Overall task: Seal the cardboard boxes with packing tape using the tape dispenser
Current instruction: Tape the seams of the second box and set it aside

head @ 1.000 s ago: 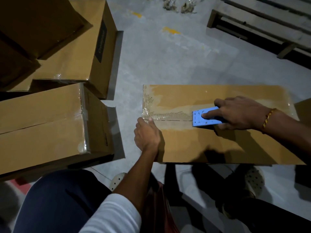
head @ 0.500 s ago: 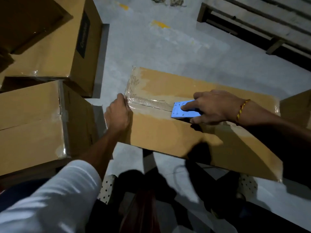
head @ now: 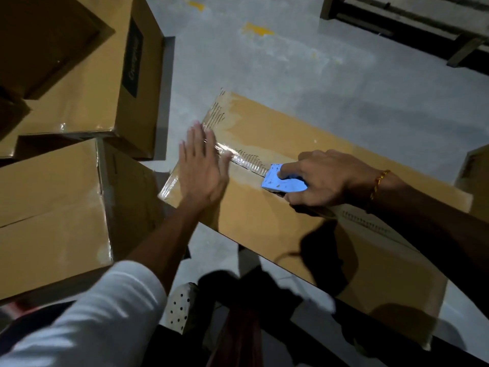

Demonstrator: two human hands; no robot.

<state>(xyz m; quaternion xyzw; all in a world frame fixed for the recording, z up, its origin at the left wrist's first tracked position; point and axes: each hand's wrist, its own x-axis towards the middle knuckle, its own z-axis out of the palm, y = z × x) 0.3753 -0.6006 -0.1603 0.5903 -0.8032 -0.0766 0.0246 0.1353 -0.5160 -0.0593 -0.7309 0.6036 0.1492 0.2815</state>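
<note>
A long flat cardboard box (head: 277, 223) lies in front of me, raised off the floor. Clear packing tape (head: 246, 160) runs along its centre seam from the left end. My right hand (head: 325, 178) grips the blue tape dispenser (head: 283, 181) and holds it down on the seam, index finger on top. My left hand (head: 201, 168) lies flat with straight fingers over the box's left end, on the taped edge.
Two taped cardboard boxes (head: 53, 215) (head: 87, 70) stand at the left, close to the box's end. A wooden pallet (head: 412, 19) lies at the back right. Another box corner (head: 476, 178) shows at the right edge. My feet in perforated clogs (head: 182, 305) are below.
My left hand opened from gripping the box's left end to lying flat with straight fingers over it. The view swung, so the box now sits more tilted. The dispenser stayed on the seam.
</note>
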